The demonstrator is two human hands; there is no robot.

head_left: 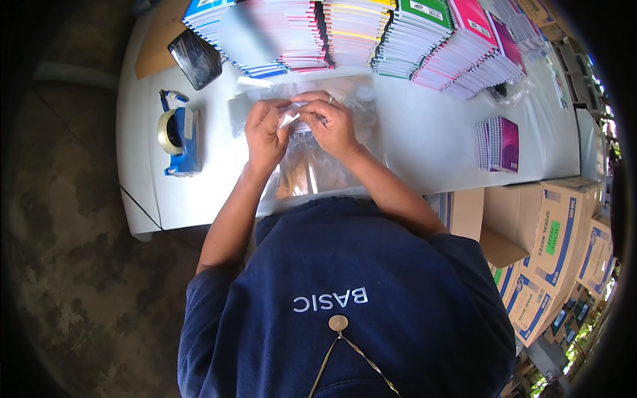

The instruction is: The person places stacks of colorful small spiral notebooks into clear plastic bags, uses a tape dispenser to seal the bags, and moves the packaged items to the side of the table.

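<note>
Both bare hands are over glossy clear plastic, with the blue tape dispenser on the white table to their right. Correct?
No: the head view shows the blue tape dispenser to the left of the bare left hand and bare right hand, on the white table. Both hands are over glossy clear plastic.

A white, smooth-topped desk (pixel 431 139) spans the upper frame; mottled dark floor (pixel 73 278) fills the left; sunlit greenery (pixel 584 346), perhaps, lower right.
</note>
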